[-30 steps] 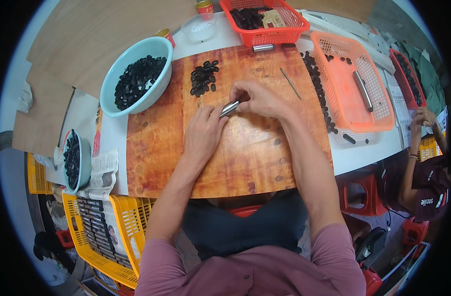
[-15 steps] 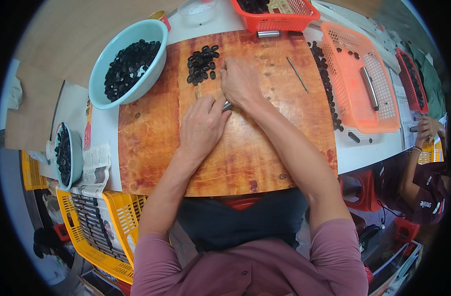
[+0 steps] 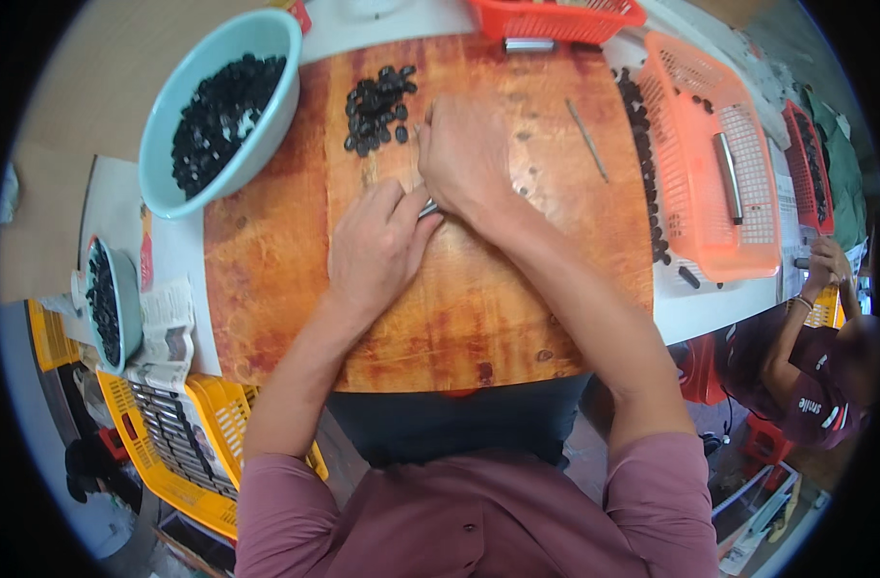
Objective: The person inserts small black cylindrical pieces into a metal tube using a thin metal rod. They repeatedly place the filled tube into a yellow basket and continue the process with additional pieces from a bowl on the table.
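Observation:
On the wooden board [image 3: 440,318], my left hand [image 3: 375,243] is closed round a short silver metal tube [image 3: 427,208], only part of which shows between the two hands. My right hand [image 3: 467,154] is closed just beyond it, back upward, its curled fingers pointing to the board. Whatever it grips is hidden beneath it. Just left of my right hand lies a small heap of black oval plastic pieces [image 3: 371,111]. A thin metal rod [image 3: 587,141] rests on the board to the right.
Pale blue basins [image 3: 151,183] [image 3: 127,313] of black pieces stand at left. A silver tube [image 3: 529,45] lies by the red basket [image 3: 565,21]. An orange basket [image 3: 666,154] holds another tube, beside a row of black pieces [image 3: 645,164]. A co-worker's hands [image 3: 827,265] are at far right.
The whole view has shifted slightly, with the board and basins sitting further left. My two hands stay together over the board in nearly the same pose.

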Tool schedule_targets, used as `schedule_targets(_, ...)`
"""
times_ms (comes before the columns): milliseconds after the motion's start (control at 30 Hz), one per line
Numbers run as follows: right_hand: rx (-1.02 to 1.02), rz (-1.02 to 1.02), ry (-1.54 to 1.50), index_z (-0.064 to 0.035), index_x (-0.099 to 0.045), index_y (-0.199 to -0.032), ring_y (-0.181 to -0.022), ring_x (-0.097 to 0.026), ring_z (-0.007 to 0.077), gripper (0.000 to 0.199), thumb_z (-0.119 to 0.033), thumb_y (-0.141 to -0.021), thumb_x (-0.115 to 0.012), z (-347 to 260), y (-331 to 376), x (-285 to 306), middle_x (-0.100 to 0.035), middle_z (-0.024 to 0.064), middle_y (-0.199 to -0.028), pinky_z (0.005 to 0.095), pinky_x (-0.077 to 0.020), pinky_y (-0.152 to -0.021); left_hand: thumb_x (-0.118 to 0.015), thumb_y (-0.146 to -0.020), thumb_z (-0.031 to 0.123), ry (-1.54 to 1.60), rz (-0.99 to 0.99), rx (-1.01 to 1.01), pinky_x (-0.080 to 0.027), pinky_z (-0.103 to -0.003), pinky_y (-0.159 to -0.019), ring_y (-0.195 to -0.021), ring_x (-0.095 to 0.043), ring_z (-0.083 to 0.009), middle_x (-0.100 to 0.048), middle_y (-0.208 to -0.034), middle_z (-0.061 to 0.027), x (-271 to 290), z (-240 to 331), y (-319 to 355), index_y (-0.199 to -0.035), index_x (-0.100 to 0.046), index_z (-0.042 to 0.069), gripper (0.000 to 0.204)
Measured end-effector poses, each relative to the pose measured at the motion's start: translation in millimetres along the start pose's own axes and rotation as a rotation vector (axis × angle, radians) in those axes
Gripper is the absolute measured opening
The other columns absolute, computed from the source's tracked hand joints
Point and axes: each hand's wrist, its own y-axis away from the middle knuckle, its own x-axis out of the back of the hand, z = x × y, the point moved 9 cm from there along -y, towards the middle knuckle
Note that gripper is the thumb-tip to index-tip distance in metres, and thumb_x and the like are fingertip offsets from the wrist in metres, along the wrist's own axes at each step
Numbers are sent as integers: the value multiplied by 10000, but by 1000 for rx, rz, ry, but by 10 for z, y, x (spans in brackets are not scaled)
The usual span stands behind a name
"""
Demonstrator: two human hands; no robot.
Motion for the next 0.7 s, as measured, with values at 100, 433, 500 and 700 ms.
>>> schedule_targets(100,-21,46,-20,-5,-587,-898,-913,-593,373,182,-186,-918,-596,0,-5,81,-624,204,-889,488,-407,-823,-772,-797,154,-8,17,-51,-464,-395,-680,-778,-560,-275,-511,-828,-85,-27,24,-4,-1041,-665,54,285)
schedule_targets(433,-366,284,-733,10,-603,-918,-840,-596,320,341,-319,-1007,-585,546,100,192,-621,187,-870,409,-464,-810,-681,-946,245,471,29,353,-500,-366,-724,-805,-658,-223,-663,-867,-91,-15,-376,-32,-1060,-688,31,243)
schedule_targets(500,-343,270,-674,14,-594,-917,-813,-585,303,346,-318,-1017,-573,579,67,184,-607,182,-846,399,-463,-795,-561,-1042,308,864,-63,640,-521,-295,-661,-716,-657,-154,-700,-831,-81,-158,-503,92,-1073,-684,0,333)
schedule_targets(700,-313,197,-611,9,-594,-926,-851,-570,284,365,-342,-1019,-559,435,35,102,-612,175,-887,415,-453,-819,-509,-1071,332,1461,33,923,-496,-222,-553,-617,-606,-94,-672,-815,-54,-90,-301,558,-1107,-647,0,361)
